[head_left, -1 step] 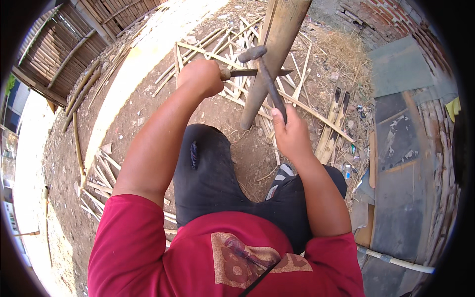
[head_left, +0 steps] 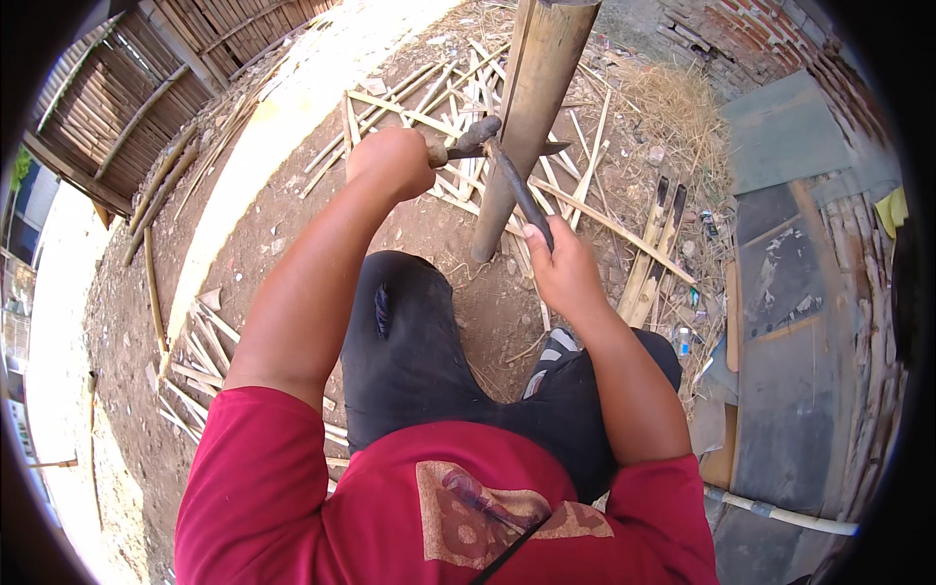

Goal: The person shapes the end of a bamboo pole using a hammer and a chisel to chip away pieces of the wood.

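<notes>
My left hand (head_left: 392, 164) is closed round the wooden handle of a long knife (head_left: 558, 149). Its dark blade points right and lies across a thick bamboo pole (head_left: 534, 83), which stands tilted on the dirt with a split running down it. In my right hand (head_left: 565, 265) is the dark handle of a hammer (head_left: 522, 190). The hammer's head is over the blade, between the knife handle and the pole; I cannot tell whether they touch. The hammer and pole hide part of the blade.
Split bamboo strips (head_left: 609, 226) are strewn around the pole, and more strips (head_left: 200, 356) lie on the left. Dark-edged bamboo pieces (head_left: 651, 252), dry straw (head_left: 673, 107) and a small plastic bottle (head_left: 683, 341) are on the right. Beyond them is a greenish sheet (head_left: 790, 135).
The hammer head has come left and down, from over the pole to the blade near the knife handle. My right hand has shifted slightly left. The pole's top leans a little further left.
</notes>
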The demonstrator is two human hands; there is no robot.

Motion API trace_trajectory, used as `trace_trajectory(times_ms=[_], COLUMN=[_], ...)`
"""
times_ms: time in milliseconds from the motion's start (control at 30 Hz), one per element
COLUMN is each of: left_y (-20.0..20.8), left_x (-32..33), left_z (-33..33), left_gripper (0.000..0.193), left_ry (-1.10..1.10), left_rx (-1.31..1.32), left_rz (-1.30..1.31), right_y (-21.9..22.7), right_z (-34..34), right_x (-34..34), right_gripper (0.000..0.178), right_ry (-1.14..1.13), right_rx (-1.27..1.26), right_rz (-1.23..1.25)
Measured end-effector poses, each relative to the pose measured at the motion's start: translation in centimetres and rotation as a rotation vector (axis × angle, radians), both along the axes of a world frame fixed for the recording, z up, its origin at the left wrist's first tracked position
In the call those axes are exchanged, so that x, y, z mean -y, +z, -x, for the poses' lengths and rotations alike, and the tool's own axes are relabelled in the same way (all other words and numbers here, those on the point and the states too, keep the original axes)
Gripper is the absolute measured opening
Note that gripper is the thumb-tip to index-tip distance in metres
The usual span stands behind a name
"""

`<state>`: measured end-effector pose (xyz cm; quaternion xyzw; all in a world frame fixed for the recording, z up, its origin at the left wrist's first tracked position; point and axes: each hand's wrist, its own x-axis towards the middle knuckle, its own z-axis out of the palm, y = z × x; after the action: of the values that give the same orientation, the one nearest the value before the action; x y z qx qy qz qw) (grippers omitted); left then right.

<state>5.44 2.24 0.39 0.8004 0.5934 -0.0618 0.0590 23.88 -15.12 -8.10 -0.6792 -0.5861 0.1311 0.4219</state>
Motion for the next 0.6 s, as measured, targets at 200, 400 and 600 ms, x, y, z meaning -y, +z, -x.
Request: trace_trajectory(times_ms=[200, 400, 600], left_y=[0.1, -1.5, -1.4], left_x=[0.4, -0.1, -0.4], left_z=[0.4, 1.9, 1.3], left_gripper=[0.028, 0.027, 0.026], left_ry=[0.041, 0.027, 0.043], left_rx=[0.007, 0.01, 0.017], left_rz=[0.001, -0.068, -0.024], right_y=[1.8, 1.3, -0.6], right_z=[0.4, 0.6, 0.2], right_x=[0.1, -0.2, -0.4], right_gripper=[0.035, 0.036, 0.035], right_ry=[-0.032, 0.028, 0.014], right_rx=[-0.169, -0.061, 0.087], right_rz=[-0.06, 0.013, 0.178])
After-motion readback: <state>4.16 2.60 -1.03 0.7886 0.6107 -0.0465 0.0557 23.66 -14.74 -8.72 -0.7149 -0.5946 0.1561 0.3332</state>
